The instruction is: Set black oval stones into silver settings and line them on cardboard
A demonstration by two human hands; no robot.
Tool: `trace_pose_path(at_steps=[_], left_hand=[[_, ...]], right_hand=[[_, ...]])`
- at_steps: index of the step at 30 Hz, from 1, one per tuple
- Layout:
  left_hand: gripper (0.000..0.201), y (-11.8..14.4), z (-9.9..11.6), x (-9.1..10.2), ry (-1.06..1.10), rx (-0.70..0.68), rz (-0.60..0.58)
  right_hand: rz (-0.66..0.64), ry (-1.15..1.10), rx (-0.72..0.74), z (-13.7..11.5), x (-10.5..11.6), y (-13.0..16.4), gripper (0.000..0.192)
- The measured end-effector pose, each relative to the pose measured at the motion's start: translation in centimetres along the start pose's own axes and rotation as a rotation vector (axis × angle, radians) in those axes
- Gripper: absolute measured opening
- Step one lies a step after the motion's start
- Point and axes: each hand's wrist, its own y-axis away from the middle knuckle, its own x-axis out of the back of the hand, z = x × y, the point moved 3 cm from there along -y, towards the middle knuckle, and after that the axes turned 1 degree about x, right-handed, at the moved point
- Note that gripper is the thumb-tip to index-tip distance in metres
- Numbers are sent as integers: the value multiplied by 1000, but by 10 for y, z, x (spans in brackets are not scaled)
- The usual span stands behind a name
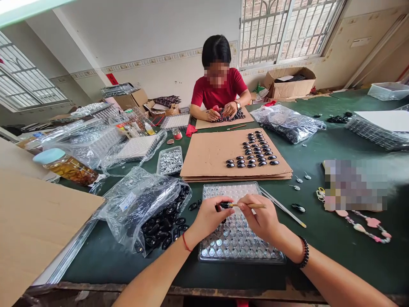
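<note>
Left hand (209,215): fingers curled, pinching a small black oval bead (224,205) between thumb and fingertips; a red thread sits round the wrist.
Right hand (260,217): closed on a thin wooden-handled brush (247,205), held like a pen; a dark bead bracelet is on the wrist.
Brush look: slim, pale brown stick with a darker tip end.
Brush axis: long axis lies nearly level, left to right, tip pointing left and meeting the bead.
Where: both hands hover just above the clear plastic tray (238,238), over its upper half.
Tray: shallow, with rows of round pockets, lying on the green table (319,238) just in front of the person.
Left of the tray: a crumpled clear bag (140,204) spilling glossy black beads (166,230).
Right of the tray: a second thin stick (283,208) lying slanted, with one loose black bead (298,207) near it.
Beyond the tray: a stack of cardboard sheets (211,155) carrying rows of black beads (255,151).
Farther left: a small clear box of silver pieces (170,161).
Far side: a co-worker in a red shirt (220,91), both hands on more beads.
</note>
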Motion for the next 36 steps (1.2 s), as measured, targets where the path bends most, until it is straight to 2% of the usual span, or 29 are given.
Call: trace_pose_path(at_steps=[6, 11, 13, 15, 17, 19, 22, 26, 27, 31, 36], left_hand=[[31, 1, 1, 2, -3, -2, 13], [32, -2, -1, 5, 9, 37, 73], [32, -3, -2, 4, 24, 48, 57], [34, -3, -4, 1, 46, 72, 40], [37, -4, -6, 1, 66, 104, 52], [43, -7, -9, 3, 86, 156, 63], [52, -12, -11, 5, 103, 218, 58], [56, -15, -11, 3, 74, 191, 41], [58, -15, -10, 2, 68, 187, 50], [65, -12, -1, 0, 107, 167, 147], [67, -12, 3, -1, 167, 190, 141]], right_hand=[[-19, 34, 21, -1, -4, -1, 18], [-23, 0, 87, -2, -11, 1, 20], [-25, -151, -61, 3, -15, -2, 25], [-6, -434, -372, 13, -20, -7, 33], [85, -744, -646, 24, -23, -11, 41], [177, -851, -730, 31, -19, -17, 46], [71, -764, -670, 29, -12, -22, 44], [-1, -449, -539, 17, 1, -22, 9], [-34, -371, -516, 14, 2, -22, 5], [-123, -238, -536, 17, 1, -21, 9], [-300, -351, -504, 22, -5, -20, 12]])
